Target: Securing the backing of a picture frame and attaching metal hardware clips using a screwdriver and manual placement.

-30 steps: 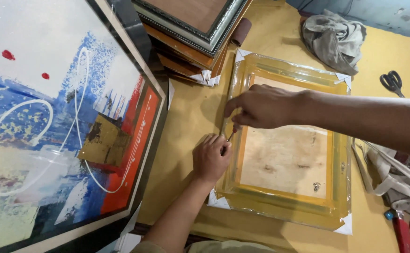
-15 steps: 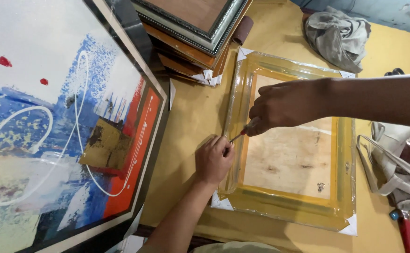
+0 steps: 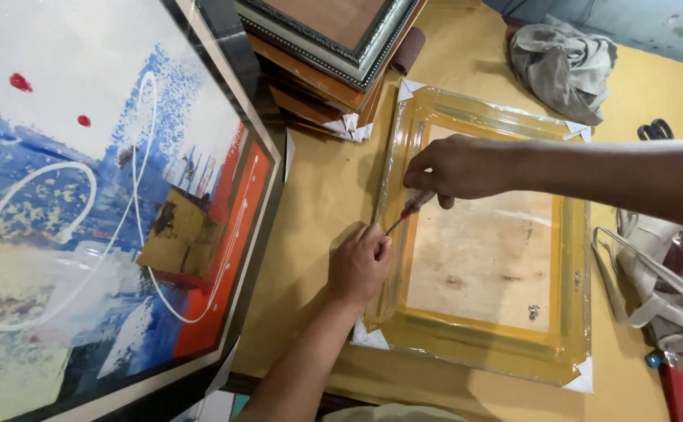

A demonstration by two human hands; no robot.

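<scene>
Yellow picture frame [image 3: 482, 344], wrapped in clear film with white corner protectors, lies face down on the yellow table [image 3: 318, 195], directly under both hands. Left hand [image 3: 359, 264] is closed down on the frame's left rail, fingers curled, pressing it flat. Just beyond it, right hand [image 3: 454, 166] is fisted around a small screwdriver [image 3: 406, 212] with a red-and-clear handle; the tip angles down toward the left hand's fingertips at the inner edge of the rail. The frame's bare wooden backing [image 3: 490, 266] shows to the right of both hands.

Left of the left hand, a large abstract painting [image 3: 83, 203] in blue, white and orange leans close, its dark frame edge near the wrist. Beyond the right hand sits a stack of framed pictures [image 3: 333, 55] with white corner pieces. Farther right lie a crumpled grey cloth [image 3: 564, 62] and black scissors [image 3: 655, 129]. A white-strapped bag [image 3: 654, 289] rests beside the frame's right rail.
</scene>
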